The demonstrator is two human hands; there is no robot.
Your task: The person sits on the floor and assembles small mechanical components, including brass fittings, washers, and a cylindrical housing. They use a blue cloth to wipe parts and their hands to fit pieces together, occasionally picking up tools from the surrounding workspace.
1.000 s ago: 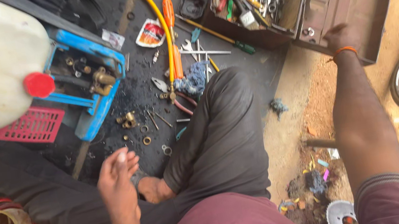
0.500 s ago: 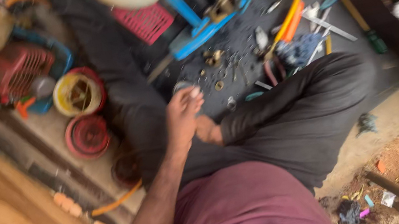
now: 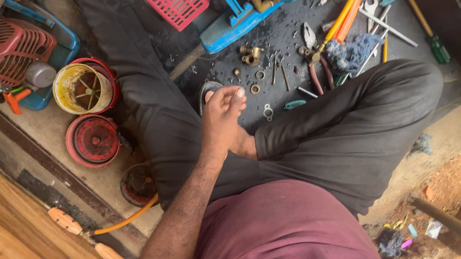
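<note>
Brass fittings (image 3: 251,54) scattered loose on dark mat (image 3: 288,26).
Left hand (image 3: 222,121), fingers loosely curled, empty, rests just below them; right hand unseen. Small washers (image 3: 255,88) beside fittings could roll away if knocked.

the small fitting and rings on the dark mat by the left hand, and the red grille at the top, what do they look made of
The small yellowish fitting looks like brass: dull golden metal sheen. The small rings near the left hand look likewise metal, some golden; too small for certainty. The red slotted grille looks like moulded plastic: even matte colour, uniform thin ribs.
</note>
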